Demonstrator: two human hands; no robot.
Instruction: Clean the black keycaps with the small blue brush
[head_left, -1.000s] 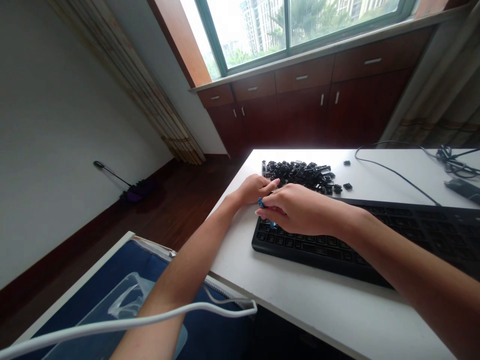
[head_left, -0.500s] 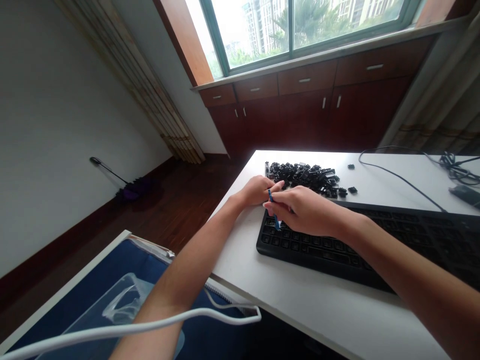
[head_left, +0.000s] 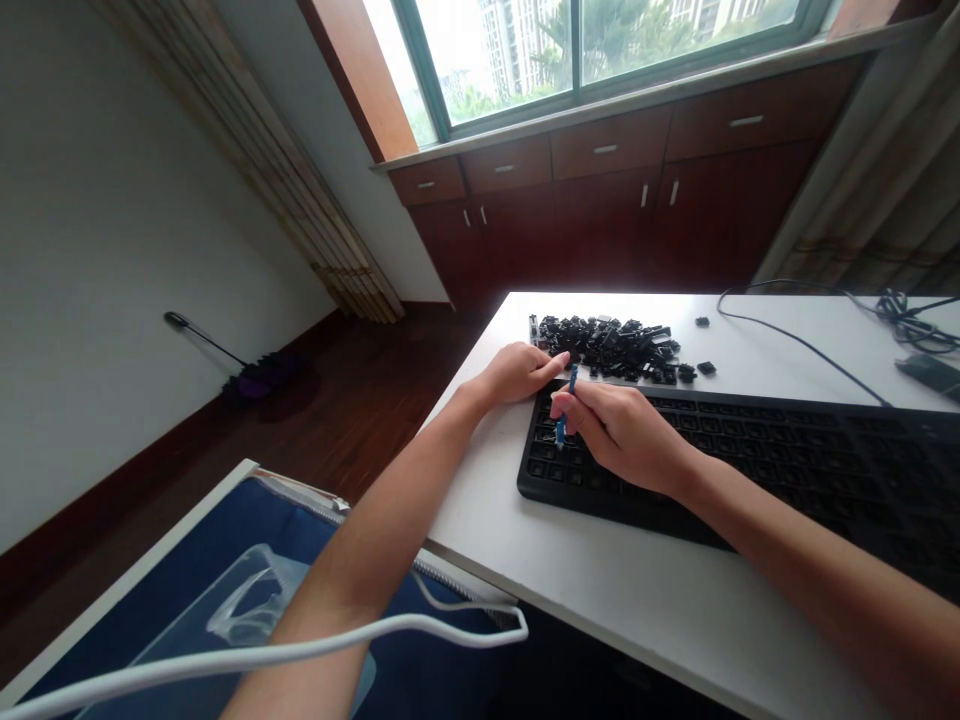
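Right hand [head_left: 622, 438] grips blue key puller [head_left: 560, 430]

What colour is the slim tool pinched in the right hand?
The slim tool is blue, best seen in the head view.

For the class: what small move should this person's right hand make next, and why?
Probably lower the blue tool onto the nearest key of the black keyboard: the right hand pinches it over the keys, its tip pointing down.

A home room: parquet floor [head_left: 375, 420], wooden drawer cabinets [head_left: 611, 200] beneath a window [head_left: 577, 50], apartment towers [head_left: 510, 60] outside.
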